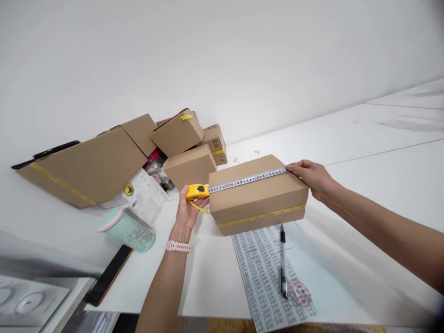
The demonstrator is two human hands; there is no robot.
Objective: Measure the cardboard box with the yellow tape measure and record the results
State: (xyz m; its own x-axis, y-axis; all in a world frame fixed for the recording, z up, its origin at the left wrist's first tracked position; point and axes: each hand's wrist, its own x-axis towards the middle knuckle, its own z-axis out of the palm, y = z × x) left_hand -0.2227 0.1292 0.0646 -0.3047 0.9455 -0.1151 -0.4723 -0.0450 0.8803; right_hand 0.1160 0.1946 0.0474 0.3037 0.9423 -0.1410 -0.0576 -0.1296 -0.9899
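Observation:
A brown cardboard box [258, 203] sealed with yellow tape sits on the white table [364, 152]. My left hand [187, 210] grips a yellow tape measure case [197, 191] at the box's left top edge. Its white blade [248, 179] runs across the box top. My right hand [310, 175] pinches the blade's end down on the right top corner. A pale pink watch band is on my left wrist.
A pile of cardboard boxes [104, 162] lies at the back left, with a white packet [145, 196] and a mint green cup [128, 230] beside it. A printed sheet [267, 273] with a black pen [283, 261] lies in front of the box. A dark phone [109, 275] rests near the left edge.

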